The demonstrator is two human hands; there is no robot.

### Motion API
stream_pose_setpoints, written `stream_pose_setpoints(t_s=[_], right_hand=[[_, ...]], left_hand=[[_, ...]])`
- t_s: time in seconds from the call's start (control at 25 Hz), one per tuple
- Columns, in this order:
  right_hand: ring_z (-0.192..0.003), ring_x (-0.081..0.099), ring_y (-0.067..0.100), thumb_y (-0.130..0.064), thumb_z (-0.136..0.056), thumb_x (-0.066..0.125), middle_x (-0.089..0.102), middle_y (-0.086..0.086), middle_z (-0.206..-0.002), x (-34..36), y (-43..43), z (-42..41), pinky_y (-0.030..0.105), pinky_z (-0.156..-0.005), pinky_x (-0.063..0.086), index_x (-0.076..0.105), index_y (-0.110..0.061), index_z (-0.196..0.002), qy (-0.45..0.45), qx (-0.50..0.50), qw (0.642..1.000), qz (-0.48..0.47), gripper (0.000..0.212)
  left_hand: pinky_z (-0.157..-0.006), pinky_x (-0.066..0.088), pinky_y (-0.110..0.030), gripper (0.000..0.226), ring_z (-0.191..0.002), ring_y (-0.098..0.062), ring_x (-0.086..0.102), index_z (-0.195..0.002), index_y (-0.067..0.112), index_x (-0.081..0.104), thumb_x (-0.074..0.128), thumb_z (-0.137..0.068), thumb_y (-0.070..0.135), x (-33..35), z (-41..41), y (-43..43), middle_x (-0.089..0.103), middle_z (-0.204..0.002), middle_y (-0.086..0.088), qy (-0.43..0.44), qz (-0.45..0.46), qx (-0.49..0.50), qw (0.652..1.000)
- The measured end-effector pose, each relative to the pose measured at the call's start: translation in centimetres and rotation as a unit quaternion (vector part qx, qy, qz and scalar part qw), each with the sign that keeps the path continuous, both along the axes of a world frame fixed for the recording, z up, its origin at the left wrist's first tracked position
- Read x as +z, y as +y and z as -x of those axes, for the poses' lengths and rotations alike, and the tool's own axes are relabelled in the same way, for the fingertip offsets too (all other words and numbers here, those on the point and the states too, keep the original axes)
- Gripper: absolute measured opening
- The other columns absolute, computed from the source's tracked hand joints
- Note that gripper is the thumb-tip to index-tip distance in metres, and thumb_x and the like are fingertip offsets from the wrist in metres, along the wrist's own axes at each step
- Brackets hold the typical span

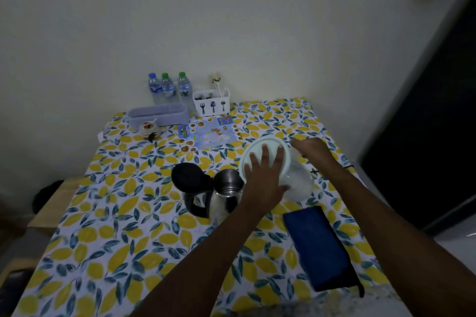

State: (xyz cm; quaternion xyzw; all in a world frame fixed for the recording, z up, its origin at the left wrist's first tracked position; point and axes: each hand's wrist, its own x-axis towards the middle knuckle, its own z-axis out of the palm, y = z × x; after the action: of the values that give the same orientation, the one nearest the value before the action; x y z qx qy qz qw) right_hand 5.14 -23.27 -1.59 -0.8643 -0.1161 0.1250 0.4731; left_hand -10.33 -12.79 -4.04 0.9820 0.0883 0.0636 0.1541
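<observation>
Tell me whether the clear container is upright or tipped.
Tipped. The clear container leans toward the open kettle; the left hand presses flat on its white lid, the right hand holds its far side.

In dim light, a pale wall (231, 20) backs the lemon-print table (116, 213), dark panel (438, 110) at right.
</observation>
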Motion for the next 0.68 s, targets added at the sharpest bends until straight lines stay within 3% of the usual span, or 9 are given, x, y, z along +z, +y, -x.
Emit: stream_pose_setpoints(t_s=[0.28, 0.44, 0.56, 0.68], right_hand=[[-0.040, 0.041, 0.017, -0.037, -0.076, 0.067, 0.040, -0.001, -0.041, 2.9, 3.3, 1.1, 0.029, -0.051, 0.034, 0.039, -0.021, -0.040, -0.057, 0.027, 0.996, 0.070, 0.048], [-0.054, 0.047, 0.015, -0.043, -0.082, 0.061, 0.050, 0.001, -0.059, 3.8, 4.3, 1.1, 0.032, -0.065, 0.041, 0.055, -0.014, -0.065, -0.058, 0.075, 0.986, 0.140, 0.034], [-0.046, 0.039, 0.018, -0.036, -0.082, 0.061, 0.037, 0.003, -0.049, 4.2, 5.0, 1.0, 0.032, -0.053, 0.032, 0.041, -0.014, -0.051, -0.106, 0.106, 0.975, 0.164, 0.043], [-0.045, 0.037, 0.019, -0.033, -0.085, 0.061, 0.033, 0.005, -0.049, 4.3, 5.6, 0.9, 0.033, -0.054, 0.029, 0.040, -0.010, -0.055, -0.136, 0.139, 0.960, 0.202, 0.043]], left_hand=[[-0.111, 0.016, -0.066, 0.096, -0.143, -0.052, 0.005, -0.151, 0.030, -0.008, 0.061, -0.086, 0.048, -0.4, 0.5, 1.9, -0.005, -0.162, -0.014, -0.027, 0.095, 0.040, 0.994], [-0.110, 0.019, -0.066, 0.096, -0.142, -0.053, 0.009, -0.151, 0.030, -0.004, 0.063, -0.085, 0.049, -0.6, 0.6, 2.3, 0.001, -0.162, -0.014, -0.045, 0.125, 0.061, 0.989], [-0.109, 0.021, -0.066, 0.096, -0.141, -0.054, 0.011, -0.151, 0.030, -0.004, 0.063, -0.085, 0.049, -0.7, 0.7, 2.5, 0.002, -0.162, -0.015, -0.050, 0.134, 0.070, 0.987], [-0.109, 0.021, -0.066, 0.095, -0.141, -0.054, 0.012, -0.151, 0.028, -0.004, 0.062, -0.086, 0.048, -0.7, 0.9, 2.6, 0.003, -0.162, -0.016, -0.053, 0.145, 0.076, 0.985]])
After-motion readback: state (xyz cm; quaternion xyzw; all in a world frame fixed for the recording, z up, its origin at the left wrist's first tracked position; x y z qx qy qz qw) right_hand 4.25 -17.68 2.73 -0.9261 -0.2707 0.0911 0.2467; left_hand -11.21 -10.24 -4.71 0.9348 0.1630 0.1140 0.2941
